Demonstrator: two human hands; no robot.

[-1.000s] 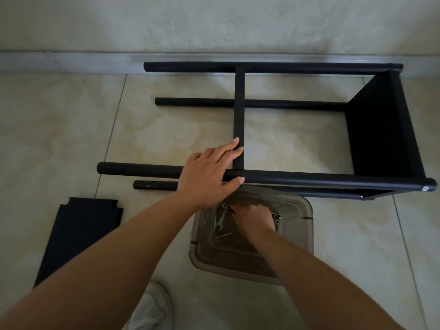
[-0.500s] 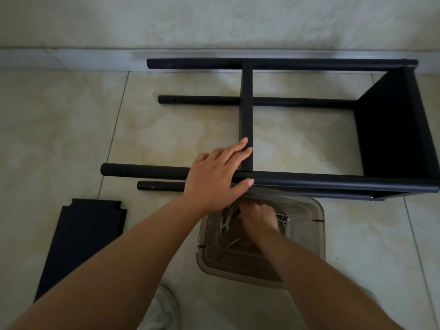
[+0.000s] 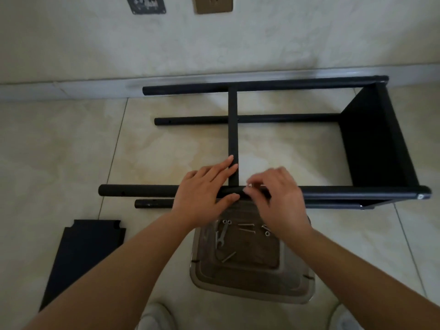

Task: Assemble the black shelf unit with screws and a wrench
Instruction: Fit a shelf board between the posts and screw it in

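The black shelf unit (image 3: 371, 136) lies on its side on the tiled floor, with four long tubes and one panel fixed at the right end. A second panel stands edge-on as a thin black bar (image 3: 233, 129) across the middle. My left hand (image 3: 207, 194) rests flat on the near upper tube (image 3: 138, 190), fingers straight, beside that bar. My right hand (image 3: 276, 196) pinches a small silver screw (image 3: 250, 185) at the top of the same tube. A wrench (image 3: 221, 235) and loose screws lie in the translucent container (image 3: 252, 285) below my hands.
A loose black shelf panel (image 3: 81, 256) lies flat on the floor at the lower left. The wall and skirting run close behind the unit, with two wall plates (image 3: 213, 4) above. My shoes (image 3: 156, 316) show at the bottom edge.
My right hand has come up out of the container with a screw and now holds it at the near tube. My left hand has stayed on the tube.
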